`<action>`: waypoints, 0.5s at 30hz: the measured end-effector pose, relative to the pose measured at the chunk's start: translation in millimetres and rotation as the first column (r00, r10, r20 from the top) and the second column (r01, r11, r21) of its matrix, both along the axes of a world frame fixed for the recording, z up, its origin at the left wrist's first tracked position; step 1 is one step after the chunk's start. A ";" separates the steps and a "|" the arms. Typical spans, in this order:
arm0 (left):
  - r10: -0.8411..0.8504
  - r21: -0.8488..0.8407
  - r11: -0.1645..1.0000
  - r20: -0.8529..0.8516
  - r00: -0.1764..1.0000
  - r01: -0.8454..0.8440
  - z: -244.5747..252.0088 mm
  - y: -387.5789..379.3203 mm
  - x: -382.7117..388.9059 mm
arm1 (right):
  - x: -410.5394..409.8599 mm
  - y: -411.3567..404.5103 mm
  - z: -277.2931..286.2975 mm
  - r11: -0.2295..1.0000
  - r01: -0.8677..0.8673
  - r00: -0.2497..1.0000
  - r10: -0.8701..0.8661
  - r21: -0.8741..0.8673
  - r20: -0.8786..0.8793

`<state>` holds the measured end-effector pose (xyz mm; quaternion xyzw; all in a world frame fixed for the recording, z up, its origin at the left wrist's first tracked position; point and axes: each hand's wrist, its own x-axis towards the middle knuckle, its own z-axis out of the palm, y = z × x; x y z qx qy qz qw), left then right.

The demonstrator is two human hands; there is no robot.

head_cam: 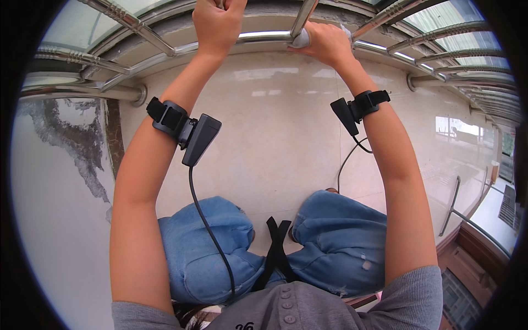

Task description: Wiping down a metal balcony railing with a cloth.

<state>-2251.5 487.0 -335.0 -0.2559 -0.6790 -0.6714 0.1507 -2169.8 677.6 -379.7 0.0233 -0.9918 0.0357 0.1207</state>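
A metal railing with a polished horizontal tube [264,37] and several ribbed upright bars [134,27] runs across the top of the view. My right hand [328,41] is closed around a pale, whitish cloth [302,39] pressed on the horizontal tube, just right of a slanting upright bar [304,16]. My left hand [218,24] is raised in front of the railing at the top edge, its fingers curled in; they seem to be around an upright bar, but the picture's edge cuts this off. Both forearms wear black straps with cabled devices.
Glass panes [453,29] and a grimy sill lie behind the railing. Glossy beige tiles [264,136] are below it. On the left is a white wall [53,206] with peeling, dark patches. A wooden door panel [470,264] and a thin metal handle [452,210] stand at the lower right.
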 end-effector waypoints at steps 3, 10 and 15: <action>-0.004 -0.020 1.000 0.008 1.000 0.004 0.3 0.0 2.1 | 1.0 -0.3 0.1 1.000 0.020 0.999 -0.020 0.005 0.039; 0.028 -0.098 0.995 0.013 1.000 -0.027 1.8 -0.8 3.8 | 12.0 4.2 -9.0 0.987 -0.144 0.922 0.158 0.066 -0.354; 0.067 -0.059 0.996 -0.018 0.998 -0.068 0.9 -0.8 3.9 | 37.9 -16.2 28.3 0.966 0.116 0.985 -0.141 -0.230 -0.098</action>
